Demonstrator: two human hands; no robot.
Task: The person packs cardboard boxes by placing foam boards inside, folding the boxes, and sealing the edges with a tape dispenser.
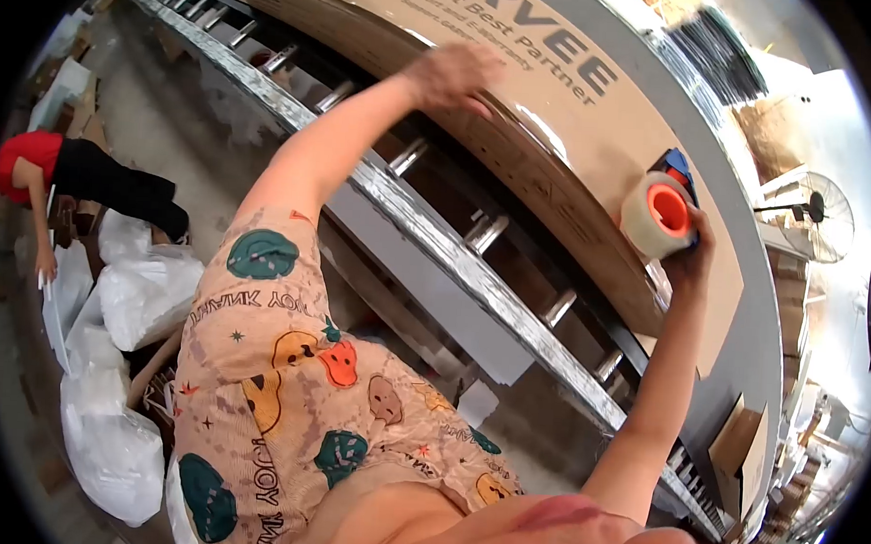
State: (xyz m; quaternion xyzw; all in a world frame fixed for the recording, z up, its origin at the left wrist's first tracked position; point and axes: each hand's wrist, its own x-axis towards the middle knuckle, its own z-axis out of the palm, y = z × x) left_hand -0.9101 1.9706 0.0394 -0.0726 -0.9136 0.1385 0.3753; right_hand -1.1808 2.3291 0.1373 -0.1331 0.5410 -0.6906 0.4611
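Observation:
A long brown cardboard box (596,148) with printed lettering lies in front of me on a roller conveyor. My left hand (454,75) is over its near top edge, fingers stretched out and somewhat blurred, with nothing in it; whether it presses on the cardboard I cannot tell. Toward the box's right end, my right hand (691,249) is closed on a tape dispenser (675,166). It has a blue part, an orange hub and a wide roll of clear tape. The dispenser is close over the box top. A shiny strip, like tape, runs along the near edge.
The conveyor's metal side rail (381,187) with rollers runs diagonally between me and the box. White plastic bags (124,385) lie on the left, near a bending person in a red top (27,162). A fan (812,211) and an open carton (736,446) are on the right.

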